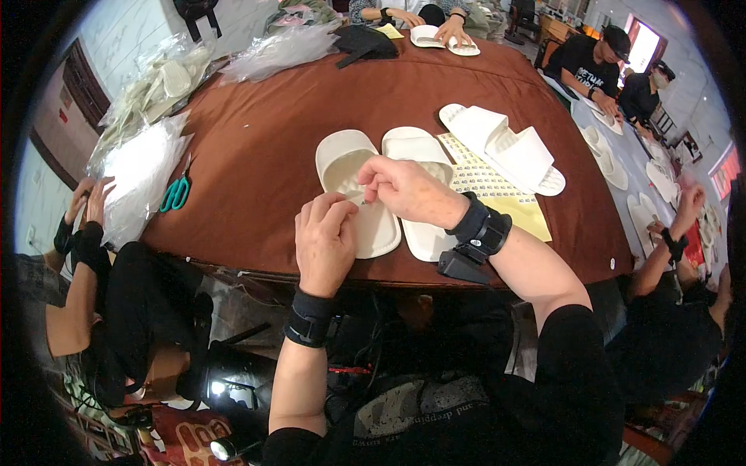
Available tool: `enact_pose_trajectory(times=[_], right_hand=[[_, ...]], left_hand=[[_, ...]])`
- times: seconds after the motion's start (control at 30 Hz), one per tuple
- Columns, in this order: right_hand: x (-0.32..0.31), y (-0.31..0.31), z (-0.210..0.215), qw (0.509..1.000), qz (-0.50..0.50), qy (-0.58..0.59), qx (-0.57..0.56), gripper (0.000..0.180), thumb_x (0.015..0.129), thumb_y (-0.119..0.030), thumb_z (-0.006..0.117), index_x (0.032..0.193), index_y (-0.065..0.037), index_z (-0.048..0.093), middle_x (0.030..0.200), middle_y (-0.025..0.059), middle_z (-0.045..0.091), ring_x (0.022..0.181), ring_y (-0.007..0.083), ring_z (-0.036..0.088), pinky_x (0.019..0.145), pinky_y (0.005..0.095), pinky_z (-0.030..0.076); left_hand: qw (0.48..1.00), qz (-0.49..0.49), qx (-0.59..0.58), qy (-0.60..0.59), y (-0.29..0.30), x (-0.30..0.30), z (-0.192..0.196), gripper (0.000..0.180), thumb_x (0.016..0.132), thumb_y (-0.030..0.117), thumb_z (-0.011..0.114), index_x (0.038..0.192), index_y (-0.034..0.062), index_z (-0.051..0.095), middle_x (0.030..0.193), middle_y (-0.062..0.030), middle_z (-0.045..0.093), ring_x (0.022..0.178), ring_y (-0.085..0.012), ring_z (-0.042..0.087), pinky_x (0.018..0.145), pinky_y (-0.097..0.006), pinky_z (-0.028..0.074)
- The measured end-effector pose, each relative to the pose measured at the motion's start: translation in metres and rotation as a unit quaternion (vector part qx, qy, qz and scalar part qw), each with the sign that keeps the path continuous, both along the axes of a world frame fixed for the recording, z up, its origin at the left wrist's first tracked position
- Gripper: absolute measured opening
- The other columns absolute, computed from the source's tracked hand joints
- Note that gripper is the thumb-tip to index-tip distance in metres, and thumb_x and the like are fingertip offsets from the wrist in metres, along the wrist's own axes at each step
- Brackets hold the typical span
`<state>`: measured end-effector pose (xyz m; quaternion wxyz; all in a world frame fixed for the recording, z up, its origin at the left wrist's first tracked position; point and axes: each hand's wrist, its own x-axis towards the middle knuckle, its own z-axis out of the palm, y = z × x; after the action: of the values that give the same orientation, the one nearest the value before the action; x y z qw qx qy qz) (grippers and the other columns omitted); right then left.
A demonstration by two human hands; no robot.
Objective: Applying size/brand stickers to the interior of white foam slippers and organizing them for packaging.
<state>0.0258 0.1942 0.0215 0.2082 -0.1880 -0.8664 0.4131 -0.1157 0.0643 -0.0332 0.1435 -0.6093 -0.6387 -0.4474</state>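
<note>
Two white slide slippers lie side by side on the brown table [256, 147] in front of me. My left hand [324, 241] rests on the heel of the left slipper [342, 159], its fingers curled. My right hand [404, 189] hovers over that slipper's footbed with fingertips pinched together, apparently on a small sticker too small to make out. The right slipper [416, 144] lies under my right wrist. A yellow sheet of small labels [497, 190] sits just right of it. Another pair of white slippers [505, 147] lies on that sheet's far side.
Green-handled scissors [176, 193] lie at the table's left edge beside clear plastic bags [144, 167]. More bags [280, 48] and a black pouch [364, 43] sit at the far side. Other people work around the table, with slippers at the far end [443, 40] and on a neighbouring table [610, 167].
</note>
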Motion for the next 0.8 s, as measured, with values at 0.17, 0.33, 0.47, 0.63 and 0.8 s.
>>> enact_pose_trajectory(times=[0.17, 0.33, 0.47, 0.63, 0.8], right_hand=[[-0.003, 0.002, -0.006, 1.000, 0.008, 0.027, 0.005, 0.021, 0.091, -0.002, 0.047, 0.108, 0.001, 0.059, 0.084, 0.0142, 0.071, 0.080, 0.0259, 0.070, 0.073, 0.0359, 0.055], [0.000, 0.011, -0.017, 0.998, 0.014, 0.052, 0.042, 0.018, 0.092, -0.004, 0.048, 0.105, 0.001, 0.060, 0.087, 0.0152, 0.070, 0.083, 0.0246, 0.070, 0.075, 0.0359, 0.054], [-0.001, 0.010, -0.018, 0.999, 0.008, 0.034, -0.037, 0.014, 0.093, -0.002, 0.054, 0.105, 0.001, 0.061, 0.095, 0.0119, 0.070, 0.091, 0.0176, 0.067, 0.080, 0.0327, 0.054], [0.002, 0.016, -0.018, 1.000, -0.023, -0.008, 0.003, 0.019, 0.094, 0.004, 0.046, 0.108, 0.000, 0.058, 0.086, 0.0064, 0.066, 0.084, 0.0126, 0.064, 0.075, 0.0257, 0.050], [0.002, 0.022, -0.022, 1.000, 0.011, 0.018, -0.015, 0.019, 0.091, 0.006, 0.041, 0.102, -0.002, 0.055, 0.080, 0.0042, 0.060, 0.077, 0.0119, 0.058, 0.072, 0.0246, 0.046]], left_hand=[[1.000, -0.002, 0.003, 0.002, -0.001, 0.000, 0.002, 0.013, 0.080, 0.001, 0.064, 0.090, 0.0082, 0.068, 0.102, -0.0060, 0.066, 0.098, -0.0295, 0.060, 0.084, -0.040, 0.046], [1.000, 0.011, 0.019, 0.020, 0.000, -0.001, -0.001, 0.010, 0.078, 0.004, 0.067, 0.087, 0.0095, 0.068, 0.101, -0.0082, 0.067, 0.097, -0.0311, 0.061, 0.084, -0.042, 0.046], [1.000, -0.007, -0.022, -0.006, 0.000, -0.005, -0.003, 0.017, 0.077, 0.010, 0.070, 0.094, 0.0090, 0.071, 0.103, -0.0108, 0.068, 0.095, -0.0327, 0.063, 0.084, -0.045, 0.048], [0.999, 0.018, 0.027, -0.013, -0.001, 0.000, -0.007, 0.012, 0.076, 0.012, 0.068, 0.087, 0.0080, 0.065, 0.098, -0.0099, 0.062, 0.094, -0.0300, 0.058, 0.083, -0.042, 0.045], [0.999, 0.036, -0.005, 0.001, 0.008, 0.005, -0.016, 0.011, 0.075, 0.013, 0.066, 0.083, 0.0078, 0.063, 0.097, -0.0100, 0.059, 0.093, -0.0283, 0.055, 0.080, -0.040, 0.043]])
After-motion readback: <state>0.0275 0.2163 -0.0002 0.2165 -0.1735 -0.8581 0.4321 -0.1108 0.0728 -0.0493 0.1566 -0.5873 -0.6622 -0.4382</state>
